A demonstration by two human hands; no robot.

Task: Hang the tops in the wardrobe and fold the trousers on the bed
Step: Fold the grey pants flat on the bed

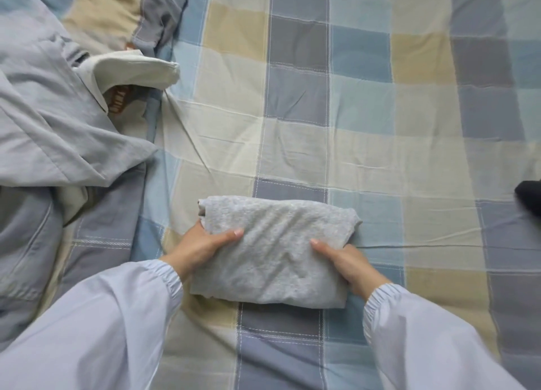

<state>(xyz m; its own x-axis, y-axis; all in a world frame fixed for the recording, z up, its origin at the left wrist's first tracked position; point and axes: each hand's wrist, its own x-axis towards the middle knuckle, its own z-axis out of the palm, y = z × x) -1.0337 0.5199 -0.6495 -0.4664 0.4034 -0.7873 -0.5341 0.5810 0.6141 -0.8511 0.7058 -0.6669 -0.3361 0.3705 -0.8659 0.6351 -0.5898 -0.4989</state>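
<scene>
While the folded grey trousers (272, 255) lie on the checked bed (366, 120), we clasp them, left hand (202, 247) and right hand (348, 262) gripping opposite sides, judging them soft, light, best held there.

One head view looks steeply down, close over the bed (336, 111), with both sleeves entering from the frame's bottom.

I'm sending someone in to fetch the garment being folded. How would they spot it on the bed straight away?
Start from the checked bedsheet in blue, grey and cream squares, and look at its near middle. There lies the folded grey garment, a compact bundle gripped at its sides by the left hand and right hand. Unlike the loose pale clothes heaped on the left, it is nubbly, speckled and neatly folded.
</scene>
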